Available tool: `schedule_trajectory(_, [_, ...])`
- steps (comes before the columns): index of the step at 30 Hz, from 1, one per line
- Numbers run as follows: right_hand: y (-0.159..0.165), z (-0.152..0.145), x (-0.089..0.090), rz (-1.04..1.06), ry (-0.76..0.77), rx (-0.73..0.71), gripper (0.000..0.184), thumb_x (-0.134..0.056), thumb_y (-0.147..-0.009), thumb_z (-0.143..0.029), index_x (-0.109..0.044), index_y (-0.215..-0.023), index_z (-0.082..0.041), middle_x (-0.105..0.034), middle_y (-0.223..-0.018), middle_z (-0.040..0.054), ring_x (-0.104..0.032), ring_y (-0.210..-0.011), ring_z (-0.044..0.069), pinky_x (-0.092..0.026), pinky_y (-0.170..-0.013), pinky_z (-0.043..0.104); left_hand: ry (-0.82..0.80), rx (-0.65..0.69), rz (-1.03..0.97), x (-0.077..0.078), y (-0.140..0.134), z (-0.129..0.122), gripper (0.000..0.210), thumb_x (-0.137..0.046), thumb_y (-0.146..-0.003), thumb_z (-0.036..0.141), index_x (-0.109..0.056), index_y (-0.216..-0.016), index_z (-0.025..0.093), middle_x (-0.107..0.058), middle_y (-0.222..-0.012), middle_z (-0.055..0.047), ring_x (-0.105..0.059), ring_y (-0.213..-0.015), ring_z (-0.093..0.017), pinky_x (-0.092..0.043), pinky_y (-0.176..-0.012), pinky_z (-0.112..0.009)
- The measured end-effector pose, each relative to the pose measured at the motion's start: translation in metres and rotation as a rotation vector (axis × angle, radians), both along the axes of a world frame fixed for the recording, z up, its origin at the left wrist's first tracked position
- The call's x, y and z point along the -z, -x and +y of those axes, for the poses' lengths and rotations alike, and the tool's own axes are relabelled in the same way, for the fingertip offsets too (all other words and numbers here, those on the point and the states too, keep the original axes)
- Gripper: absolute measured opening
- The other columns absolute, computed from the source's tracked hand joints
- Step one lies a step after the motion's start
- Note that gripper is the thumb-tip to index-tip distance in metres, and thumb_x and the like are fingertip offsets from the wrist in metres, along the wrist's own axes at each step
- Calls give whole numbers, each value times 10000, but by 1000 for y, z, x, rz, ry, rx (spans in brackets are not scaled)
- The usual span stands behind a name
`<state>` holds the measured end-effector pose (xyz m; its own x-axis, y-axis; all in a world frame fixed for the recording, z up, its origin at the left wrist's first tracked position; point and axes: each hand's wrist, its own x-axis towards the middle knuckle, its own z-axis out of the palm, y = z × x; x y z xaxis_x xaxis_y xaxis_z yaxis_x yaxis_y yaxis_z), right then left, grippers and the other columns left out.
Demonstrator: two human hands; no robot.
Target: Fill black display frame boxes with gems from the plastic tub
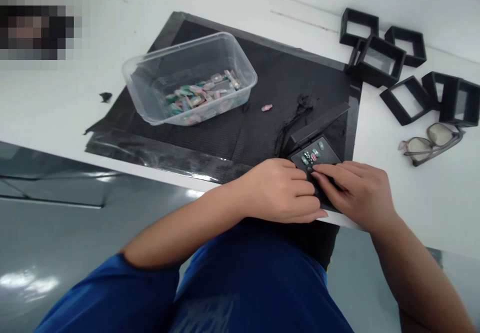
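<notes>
A small black case (330,149) stands with its lid (320,123) raised at the front of the table. Inside lie several green press-on nails (315,153) with white decoration, and a pink one (314,157) among them. My left hand (283,193) rests over the case's left side, fingers curled and thumb hidden; what they hold, if anything, cannot be seen. My right hand (356,188) reaches over the case from the right. Its thumb and forefinger pinch at the lower end of the row of nails, on a small dark piece mostly covered by the fingertips.
A clear plastic tub (150,108) of mixed pink and green nails stands on a black mat (258,138). One pink nail (266,107) lies beside it. Several black open frames (407,100) and a pair of glasses (419,145) are at the right. A person's blurred head (33,28) appears upper left.
</notes>
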<state>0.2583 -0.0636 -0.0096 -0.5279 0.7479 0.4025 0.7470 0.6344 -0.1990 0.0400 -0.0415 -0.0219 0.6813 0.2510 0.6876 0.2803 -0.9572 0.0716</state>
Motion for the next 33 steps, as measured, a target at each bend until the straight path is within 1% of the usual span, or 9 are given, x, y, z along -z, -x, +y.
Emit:
schedule_trajectory(5, [-1, 0, 3, 3, -3, 15, 174, -644, -1012, -285, -800, -1020, -209, -717, -635, -30, -578, -521, 101, -401, -510, 271, 19, 11, 10, -1, 0, 0, 460, -696, -973, 384, -498, -592, 219, -530, -535, 72, -472, -521, -108, -376, -513, -279])
schedule_trajectory(9, [-3, 2, 4, -20, -13, -67, 217, -607, -1021, -236, -810, -1097, -228, -690, -617, -35, -584, -557, 105, -385, -520, 273, 29, 20, 10, 0, 0, 0, 455, -702, -969, 371, -507, -587, 219, -550, -543, 70, -471, -518, -111, -378, -515, -285])
schedule_trajectory(12, [-3, 3, 3, -45, -6, -110, 243, -592, -1027, -233, -831, -1073, -226, -633, -587, -34, -544, -537, 102, -347, -500, 282, 37, 19, 24, 1, 0, 0, 450, -680, -984, 374, -523, -592, 217, -572, -558, 69, -487, -527, -108, -379, -524, -286])
schedule_trajectory(15, [-3, 2, 3, -52, 13, -91, 263, -581, -1035, -253, -842, -1060, -238, -643, -597, -26, -540, -534, 98, -328, -493, 286, 38, 16, 28, 2, 0, 0, 448, -658, -997, 375, -534, -597, 215, -580, -567, 69, -501, -534, -103, -377, -530, -285])
schedule_trajectory(22, [-3, 0, 3, -3, 18, -53, 201, -629, -1015, -280, -813, -1035, -201, -758, -711, 3, -646, -588, 122, -430, -534, 274, 33, 12, 8, 2, 1, 0, 435, -654, -995, 380, -547, -607, 217, -570, -559, 69, -502, -532, -104, -379, -524, -283])
schedule_trajectory(25, [-4, -1, 2, 35, 45, -50, 189, -643, -1009, -277, -784, -1103, -192, -781, -761, 9, -669, -600, 123, -460, -539, 264, 29, 0, -9, 3, -2, 0, 444, -675, -982, 396, -527, -601, 221, -532, -529, 73, -484, -518, -109, -376, -506, -289])
schedule_trajectory(27, [-5, -2, 1, 73, 88, -38, 208, -646, -1010, -292, -764, -1158, -205, -726, -684, -20, -621, -544, 109, -443, -512, 254, -6, 10, -40, 2, -4, -1, 466, -699, -967, 385, -491, -585, 218, -501, -511, 81, -465, -501, -100, -362, -487, -288])
schedule_trajectory(30, [-10, -4, 0, 128, 122, -10, 202, -665, -999, -293, -758, -1163, -222, -565, -566, -65, -533, -489, 98, -422, -496, 252, -120, 41, -104, -8, 4, -2, 443, -755, -924, 286, -482, -582, 212, -473, -502, 92, -437, -468, -80, -320, -444, -293])
schedule_trajectory(33, [-17, -6, 1, 185, 108, 21, 170, -700, -970, -250, -759, -1128, -237, -510, -564, -73, -513, -493, 97, -420, -504, 258, -129, -8, -114, -26, 37, 7, 336, -807, -862, 202, -571, -625, 229, -536, -542, 84, -472, -488, -71, -364, -456, -286])
